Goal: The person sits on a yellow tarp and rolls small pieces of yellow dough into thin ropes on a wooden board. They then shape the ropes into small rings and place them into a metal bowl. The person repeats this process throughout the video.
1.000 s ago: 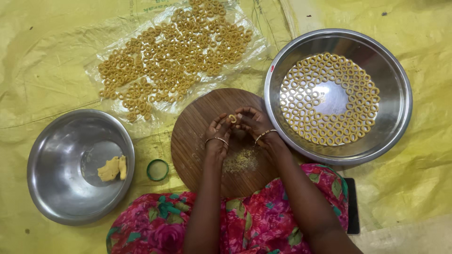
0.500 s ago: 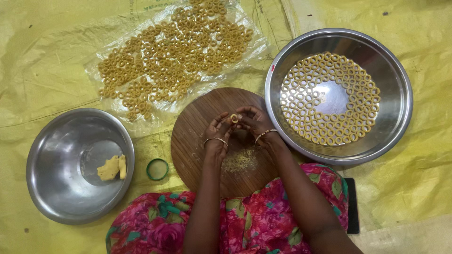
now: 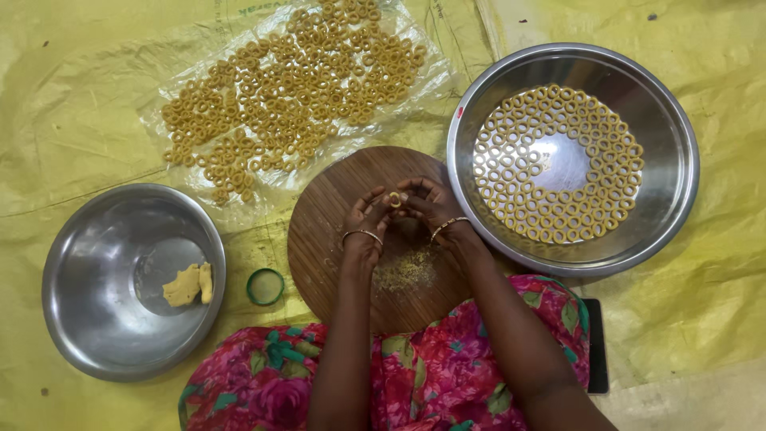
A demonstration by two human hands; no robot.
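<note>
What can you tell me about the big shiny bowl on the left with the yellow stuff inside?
The steel bowl is round, wide and shiny, like polished metal, and it sits upright on the yellow sheet to the left of the round wooden board. It is mostly bare inside; only a small lump of yellow dough lies on its flat bottom. A little green ring lies just beside its rim. Neither hand touches it.

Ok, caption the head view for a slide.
Both hands pinch a small yellow dough ring above a round wooden board.

Board (image 3: 335,239) central — bowl (image 3: 96,335) left, ring-filled pan (image 3: 678,183) right, sheet (image 3: 199,172) behind.
</note>
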